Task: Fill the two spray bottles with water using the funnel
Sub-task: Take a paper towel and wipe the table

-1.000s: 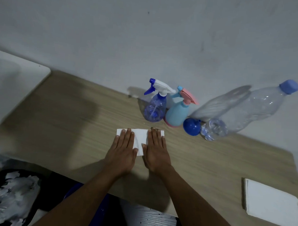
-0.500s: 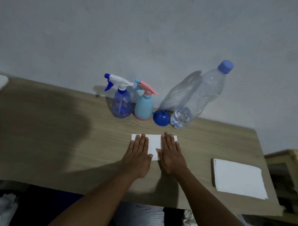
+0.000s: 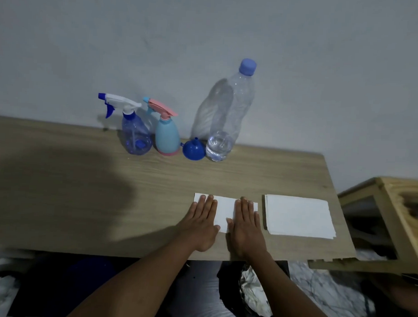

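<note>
Against the wall at the back of the wooden table (image 3: 83,189) stand a clear blue spray bottle (image 3: 135,136) with a white and blue trigger and, to its right, a light blue spray bottle (image 3: 167,138) with a pink trigger. A blue funnel (image 3: 193,150) sits upside down beside them. A tall clear water bottle (image 3: 228,116) with a blue cap holds a little water at its bottom. My left hand (image 3: 201,223) and my right hand (image 3: 246,226) lie flat, fingers straight, on a white paper (image 3: 225,207) near the front edge.
A stack of white napkins (image 3: 298,218) lies right of my hands. A wooden shelf unit (image 3: 391,212) stands past the table's right end. Dark and white cloth lies below the front edge. A broad shadow covers the table's left part.
The view has swung left and levelled, so the bottles and hands now appear further right. Both hands stay flat on the white paper.
</note>
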